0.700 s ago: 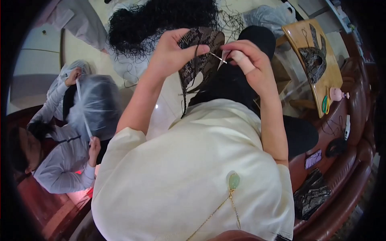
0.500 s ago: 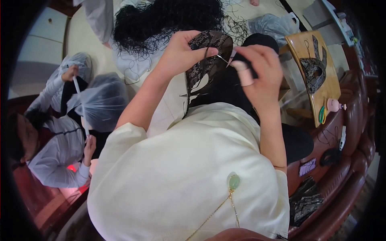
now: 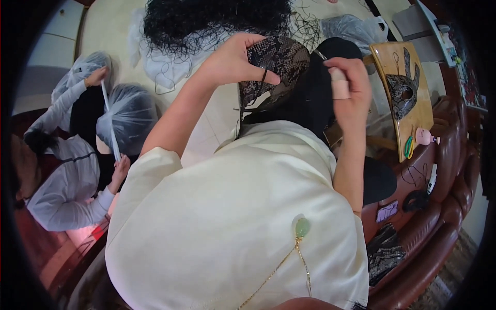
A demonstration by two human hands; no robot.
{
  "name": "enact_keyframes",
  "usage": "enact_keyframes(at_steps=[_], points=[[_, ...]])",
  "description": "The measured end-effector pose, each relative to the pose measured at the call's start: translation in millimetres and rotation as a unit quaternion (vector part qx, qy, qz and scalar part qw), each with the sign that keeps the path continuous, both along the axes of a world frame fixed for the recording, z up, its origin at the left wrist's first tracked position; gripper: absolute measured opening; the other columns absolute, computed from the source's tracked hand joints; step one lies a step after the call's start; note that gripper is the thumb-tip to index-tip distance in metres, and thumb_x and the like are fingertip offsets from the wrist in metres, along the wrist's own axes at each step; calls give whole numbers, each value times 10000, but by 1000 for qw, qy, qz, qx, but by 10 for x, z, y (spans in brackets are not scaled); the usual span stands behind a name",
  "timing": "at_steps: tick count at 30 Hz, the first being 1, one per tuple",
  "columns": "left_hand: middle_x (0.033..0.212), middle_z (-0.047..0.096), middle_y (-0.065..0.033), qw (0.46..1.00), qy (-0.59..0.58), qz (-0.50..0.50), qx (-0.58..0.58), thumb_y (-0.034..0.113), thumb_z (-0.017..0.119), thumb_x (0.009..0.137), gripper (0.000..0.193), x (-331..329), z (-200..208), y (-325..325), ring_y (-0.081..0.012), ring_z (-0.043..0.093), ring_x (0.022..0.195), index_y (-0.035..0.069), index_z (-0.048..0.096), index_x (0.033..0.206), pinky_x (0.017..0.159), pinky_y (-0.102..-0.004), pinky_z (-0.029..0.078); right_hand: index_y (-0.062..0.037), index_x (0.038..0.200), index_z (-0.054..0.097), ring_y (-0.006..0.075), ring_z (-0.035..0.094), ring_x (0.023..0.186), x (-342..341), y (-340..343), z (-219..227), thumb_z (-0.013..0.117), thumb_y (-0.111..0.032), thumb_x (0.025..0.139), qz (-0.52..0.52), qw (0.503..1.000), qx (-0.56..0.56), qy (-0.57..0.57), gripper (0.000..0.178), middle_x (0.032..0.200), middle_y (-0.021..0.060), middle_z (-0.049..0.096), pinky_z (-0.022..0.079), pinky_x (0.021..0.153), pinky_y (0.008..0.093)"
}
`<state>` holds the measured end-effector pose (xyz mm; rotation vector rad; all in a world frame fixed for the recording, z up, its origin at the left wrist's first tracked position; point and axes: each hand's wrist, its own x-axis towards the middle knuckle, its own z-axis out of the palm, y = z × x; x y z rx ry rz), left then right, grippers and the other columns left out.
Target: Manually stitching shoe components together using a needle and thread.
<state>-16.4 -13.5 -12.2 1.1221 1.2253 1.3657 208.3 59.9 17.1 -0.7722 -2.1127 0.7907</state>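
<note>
Above lap, left hand pinching snake-print patch, fingers pressed on its edge, steadying it. Right hand, fingers curled, taped, pulling thread taut. Far counter carrying black netting.

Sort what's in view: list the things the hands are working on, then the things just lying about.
In hand:
- left hand gripping the patterned piece
- right hand, bandaged finger, at the black fabric

Lying about:
- black netting
- wooden board with a cut-out
- pink bottle
- clear bags a co-worker handles
</note>
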Motion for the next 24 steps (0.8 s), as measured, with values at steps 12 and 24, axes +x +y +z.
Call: enact_keyframes(at_steps=[12, 24], points=[[856, 667, -124, 900, 276, 292, 167, 78, 646, 771, 298, -576, 2, -150, -274, 585, 667, 25, 626, 1064, 648, -284, 494, 25, 1111, 624, 214, 578, 929, 1768, 106, 310, 522, -26, 922, -16, 958, -89, 272, 220, 1101, 166, 599, 478, 856, 325], [791, 650, 24, 643, 648, 280, 296, -32, 661, 614, 303, -697, 118, -488, -183, 553, 633, 120, 709, 872, 601, -278, 458, -94, 1214, 491, 84, 385, 655, 4817, -92, -259, 578, -12, 919, 74, 824, -255, 500, 319, 953, 37, 421, 335, 529, 156]])
